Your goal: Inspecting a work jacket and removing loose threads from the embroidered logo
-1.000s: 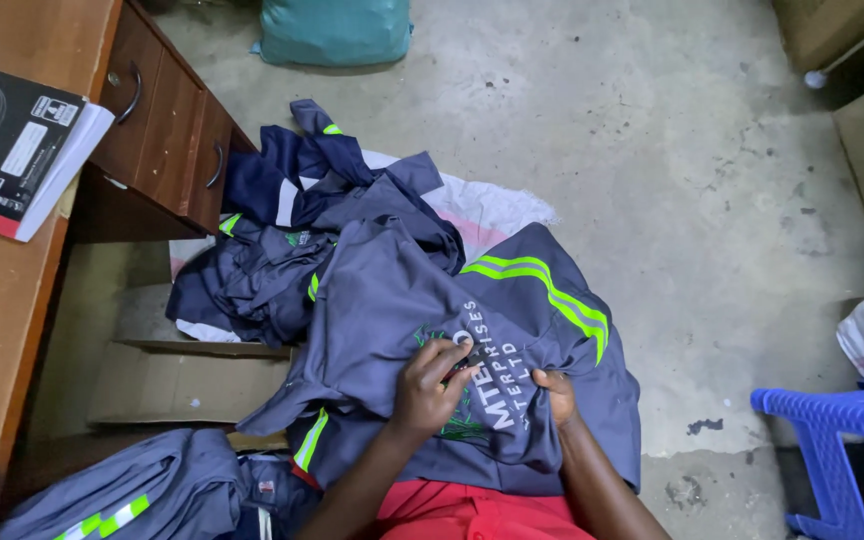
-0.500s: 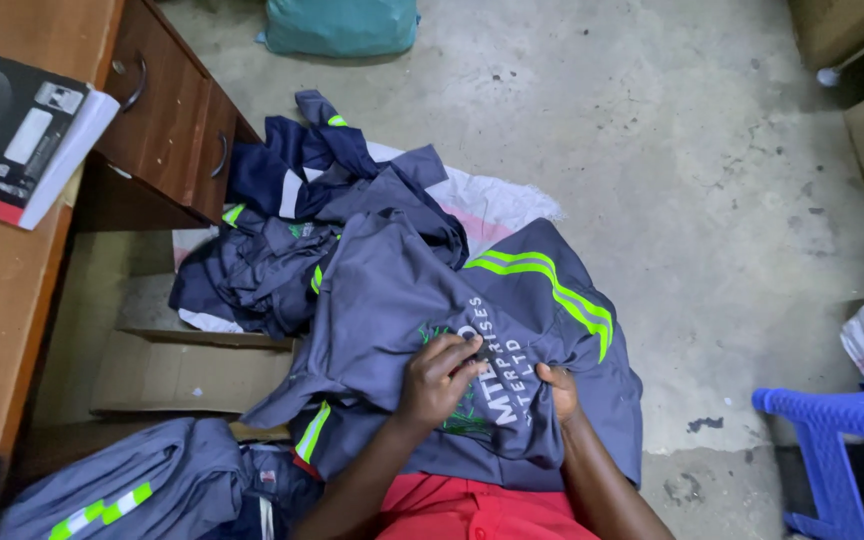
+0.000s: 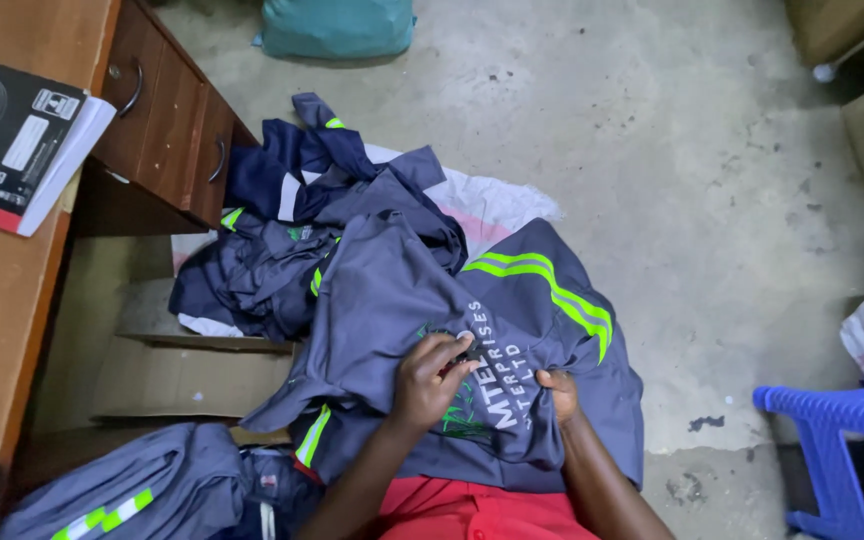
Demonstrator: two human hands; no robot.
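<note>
1. To the far left of your hands, a black book point(image 3: 12, 140) is lying on the wooden desk point(image 3: 2, 330), beside shut drawers point(image 3: 167, 120); their contents are hidden.
2. Your left hand point(image 3: 430, 382) is pinching a small dark item point(image 3: 472, 350) against the grey shirt point(image 3: 472, 350) on your lap, seemingly working at its printed area.
3. Your right hand point(image 3: 558, 394) is gripping the cloth just beside, keeping it taut; the next move is calling for steady tension.
4. Beyond your hands, a pile of navy garments point(image 3: 282, 250) is lying on flattened cardboard point(image 3: 182, 370).
</note>
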